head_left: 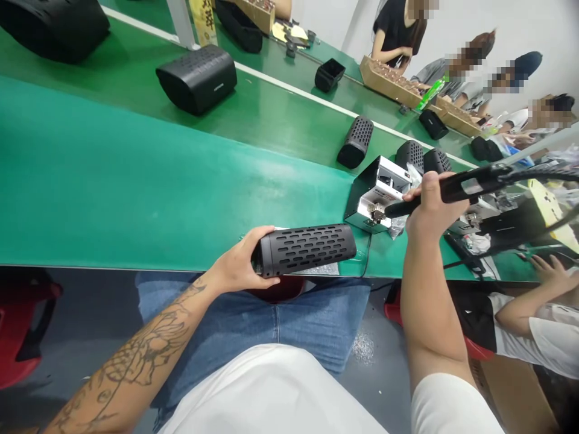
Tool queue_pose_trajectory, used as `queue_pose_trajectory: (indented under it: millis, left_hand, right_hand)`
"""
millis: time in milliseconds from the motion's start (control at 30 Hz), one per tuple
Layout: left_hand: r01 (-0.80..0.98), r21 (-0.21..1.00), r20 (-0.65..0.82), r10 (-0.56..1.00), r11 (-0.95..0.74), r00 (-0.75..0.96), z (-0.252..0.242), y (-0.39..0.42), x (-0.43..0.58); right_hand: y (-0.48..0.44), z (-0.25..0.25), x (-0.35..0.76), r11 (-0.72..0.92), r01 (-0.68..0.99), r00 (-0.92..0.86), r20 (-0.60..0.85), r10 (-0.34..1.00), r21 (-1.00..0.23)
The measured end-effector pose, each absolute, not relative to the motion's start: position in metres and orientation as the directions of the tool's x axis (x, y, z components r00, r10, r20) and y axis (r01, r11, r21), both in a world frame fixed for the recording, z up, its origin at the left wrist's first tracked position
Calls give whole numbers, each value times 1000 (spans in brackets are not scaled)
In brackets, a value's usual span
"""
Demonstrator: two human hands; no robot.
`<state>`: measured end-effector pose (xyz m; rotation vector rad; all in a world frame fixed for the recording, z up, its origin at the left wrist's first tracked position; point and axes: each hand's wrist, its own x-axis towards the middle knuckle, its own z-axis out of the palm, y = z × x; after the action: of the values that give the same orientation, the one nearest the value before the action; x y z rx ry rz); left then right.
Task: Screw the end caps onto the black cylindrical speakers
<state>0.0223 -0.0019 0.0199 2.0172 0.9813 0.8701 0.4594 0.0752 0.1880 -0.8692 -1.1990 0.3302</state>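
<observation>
My left hand [239, 262] grips one end of a black housing with slotted holes [312, 248], which lies on its side at the table's front edge. In my right hand [432, 205] is a black electric screwdriver [470, 182], its cable running off to the right. The tool's tip points left and meets the front of a small silver and black screw feeder [375, 196]; whether a screw sits on the bit is too small to tell. Under the housing shows part of a pale sheet [323, 269].
Several black housings stand on the green bench [136, 181], among them a solid one [199, 78] and a perforated one [357, 141]. Cardboard trays [393, 81] lie farther back, with people behind them. At right, a co-worker's hand [554, 271] is near another feeder.
</observation>
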Motion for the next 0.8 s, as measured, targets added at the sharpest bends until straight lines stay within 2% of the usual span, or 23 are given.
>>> queue_pose_trajectory:
  millis: [133,233,400,500,567,667,733,800]
  left_hand:
    - [357,821,245,840,-445,485,20,-3,22]
    - [372,830,214,853,-416,476,22,-3,22]
    - [377,840,195,865,-391,462,26,-3,24]
    - [358,846,204,860,-396,468,27,-4,26]
    - [355,850,199,861,-389,468,26,-4,26]
    - [351,858,187,864,-375,468,26,-5,28]
    - [334,867,187,863,-370,470,27,-6,30]
    - [313,874,195,859,-371,473,28,-6,32]
  right_hand:
    - [84,163,479,564,252,447,612,652,-786]
    - [76,162,477,540,240,431,588,685,-806]
    - [50,187,442,552,216,469,581,665,-805]
    - [20,207,396,633,137,460,615,640,-762]
    - [-4,218,360,669,25,326,638,697,-743]
    - [-33,225,312,593,-188,24,600,800,-783]
    - [-40,224,289,531,-254,-131,573,809,-808]
    - [-38,219,275,501,-257,-205,553,807,-826]
